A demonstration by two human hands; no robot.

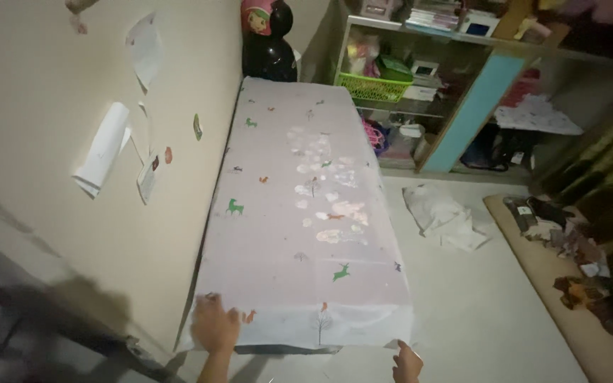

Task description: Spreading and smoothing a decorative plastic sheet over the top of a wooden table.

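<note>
Dim room: papers point(104, 149) on the wall at left, a mattress along it, shelves point(420, 78) beyond, pale floor point(477, 312) right. Left hand point(216, 325) lies flat, fingers spread, on the sheet point(299, 213) at its near corner. Right hand point(407, 363) sits just under the other corner, cut off; whether it grips, I can't tell.

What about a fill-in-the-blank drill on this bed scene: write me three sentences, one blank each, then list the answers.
1. The left hand lies flat on the near end of the ____, which is printed with small animals and trees.
2. The right hand is at the sheet's near ____ corner.
3. On the shelf past the far end of the bed stands a basket coloured ____.

Missing words: sheet; right; green
</note>
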